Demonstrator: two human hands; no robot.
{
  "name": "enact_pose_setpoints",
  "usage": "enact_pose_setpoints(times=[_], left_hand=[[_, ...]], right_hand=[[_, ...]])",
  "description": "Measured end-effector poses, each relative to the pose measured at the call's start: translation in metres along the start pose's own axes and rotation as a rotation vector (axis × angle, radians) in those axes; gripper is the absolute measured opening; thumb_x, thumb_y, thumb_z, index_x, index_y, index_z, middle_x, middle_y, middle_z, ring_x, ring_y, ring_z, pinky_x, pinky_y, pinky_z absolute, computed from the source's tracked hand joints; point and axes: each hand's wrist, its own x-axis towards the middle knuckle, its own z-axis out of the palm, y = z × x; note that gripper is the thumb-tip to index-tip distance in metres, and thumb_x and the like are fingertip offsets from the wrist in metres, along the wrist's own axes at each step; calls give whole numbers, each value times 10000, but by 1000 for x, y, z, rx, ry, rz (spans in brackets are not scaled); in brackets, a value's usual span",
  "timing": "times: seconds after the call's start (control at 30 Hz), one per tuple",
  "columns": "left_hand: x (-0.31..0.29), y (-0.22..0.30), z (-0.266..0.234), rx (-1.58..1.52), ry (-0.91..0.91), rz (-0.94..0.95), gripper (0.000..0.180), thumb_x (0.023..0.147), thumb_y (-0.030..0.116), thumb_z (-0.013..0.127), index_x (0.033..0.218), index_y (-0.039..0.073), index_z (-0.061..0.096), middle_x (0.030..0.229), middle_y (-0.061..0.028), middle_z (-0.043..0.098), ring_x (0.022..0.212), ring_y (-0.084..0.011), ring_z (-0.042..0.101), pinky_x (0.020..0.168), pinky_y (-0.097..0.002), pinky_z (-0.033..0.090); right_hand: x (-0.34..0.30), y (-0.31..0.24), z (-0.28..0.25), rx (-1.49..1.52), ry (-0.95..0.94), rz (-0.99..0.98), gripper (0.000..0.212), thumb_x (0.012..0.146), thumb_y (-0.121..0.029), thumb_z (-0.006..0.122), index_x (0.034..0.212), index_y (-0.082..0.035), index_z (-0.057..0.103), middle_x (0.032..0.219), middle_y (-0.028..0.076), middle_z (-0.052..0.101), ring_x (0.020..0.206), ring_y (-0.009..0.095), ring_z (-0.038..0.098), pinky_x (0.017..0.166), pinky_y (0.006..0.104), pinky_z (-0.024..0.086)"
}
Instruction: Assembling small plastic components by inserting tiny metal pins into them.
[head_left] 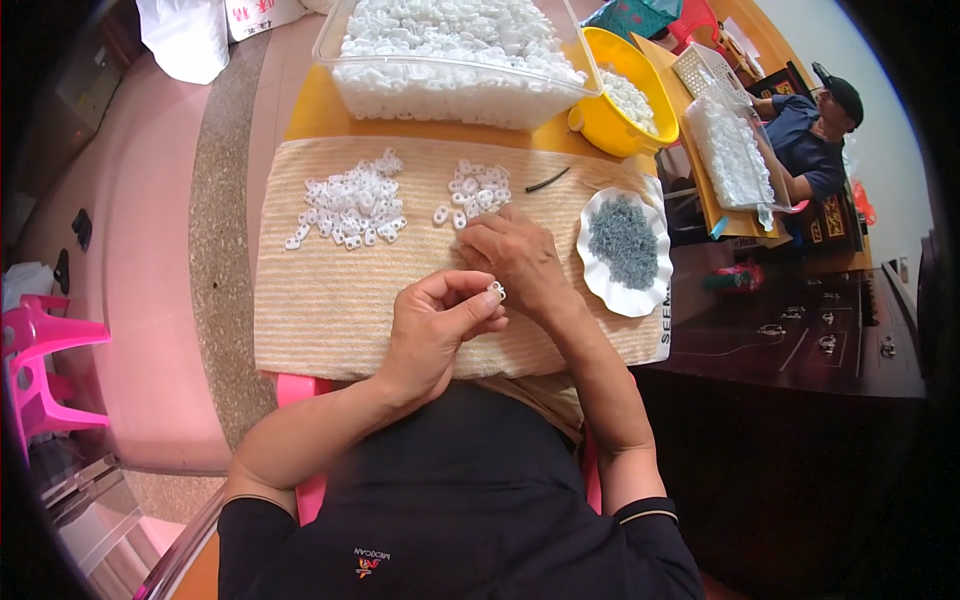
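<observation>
Between the thumb and forefinger of my left hand (440,325) is a small white plastic piece (497,291) with holes in it, held above the striped cloth. My right hand (515,250) is just beyond it, fingers curled down at the near edge of a small pile of white plastic pieces (480,187). Whatever those fingertips grip is hidden beneath them. A larger pile of similar two-holed pieces (352,200) lies to the left. On the right, a white wavy-edged plate (592,277) holds many small grey-blue parts (625,243).
The beige striped cloth (320,310) covers the table. Behind it stand a clear bin (450,95) heaped with white pieces and a yellow basin (600,130). A thin black stick (547,180) lies on the cloth. At far right a person (805,140) sits by another filled bin (735,150).
</observation>
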Motion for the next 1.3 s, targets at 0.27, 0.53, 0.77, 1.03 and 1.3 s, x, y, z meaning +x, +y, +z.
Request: enact_pose_setpoints(times=[0.27,0.53,0.77,1.03,1.3], left_hand=[[0,-3,-2,-24,7,3,150,871,22,656,1012,-25,635,869,-77,662,771,-134,653,725,-280,581],[1,-2,-2,-20,7,8,147,870,17,654,1011,-20,637,881,-76,663,776,-137,653,723,-281,582],[4,0,-3,-5,6,1,153,865,10,652,1017,10,636,894,-70,666,791,-145,652,741,-304,578],[5,-1,-6,-3,23,-8,137,872,12,647,1004,-18,629,881,-78,652,787,-137,645,737,-286,577],[10,-3,-8,39,41,-44,137,872,23,648,1000,-20,624,882,-84,651,787,-138,644,732,-281,575]], right_hand=[[-3,2,-1,-52,-10,-118,199,693,-145,633,885,-99,658,866,16,644,788,225,569,674,324,492],[-1,-8,-13,-52,-115,-137,214,698,-143,629,907,-109,600,862,41,584,811,242,549,727,346,467],[-9,1,-11,84,-108,-16,298,719,-91,639,1012,-60,592,922,116,594,864,300,582,734,388,478],[-45,13,-23,801,-91,430,254,836,-39,704,1075,1,629,864,0,629,767,50,553,690,212,467],[-58,18,-25,1084,-94,544,301,849,-27,689,1140,11,621,905,-3,633,805,50,569,709,192,464]])
